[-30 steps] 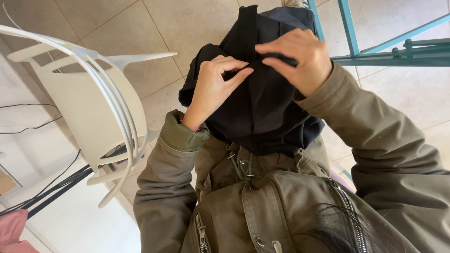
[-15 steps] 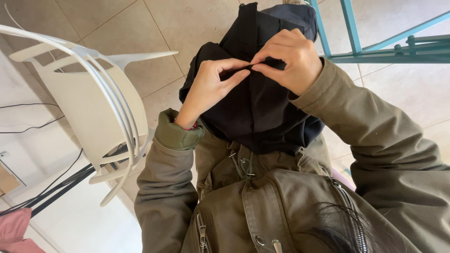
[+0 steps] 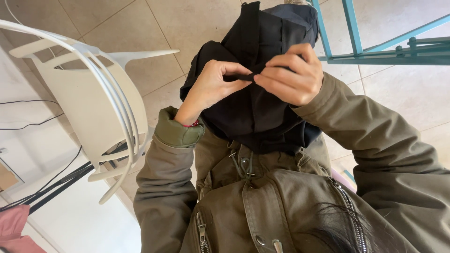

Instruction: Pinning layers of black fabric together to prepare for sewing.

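A black garment [image 3: 262,112] hangs in front of my chest, bunched and folded, over my olive green jacket [image 3: 262,206]. My left hand [image 3: 211,86] pinches a narrow strip of the dark fabric with thumb and fingers. My right hand [image 3: 293,75] grips the same strip from the other side, fingertips almost touching those of the left hand. Both hands sit at the middle of the garment. The lower part of the garment drapes onto my lap.
A white plastic chair [image 3: 93,107] stands at the left on the beige tiled floor [image 3: 173,33]. A teal metal frame [image 3: 370,47] runs along the upper right. Black cables [image 3: 51,180] lie at the lower left beside a pink cloth [image 3: 14,227].
My hands have come together at the middle of the black garment. The right hand dropped from the top edge toward the left hand, and both now pinch one strip.
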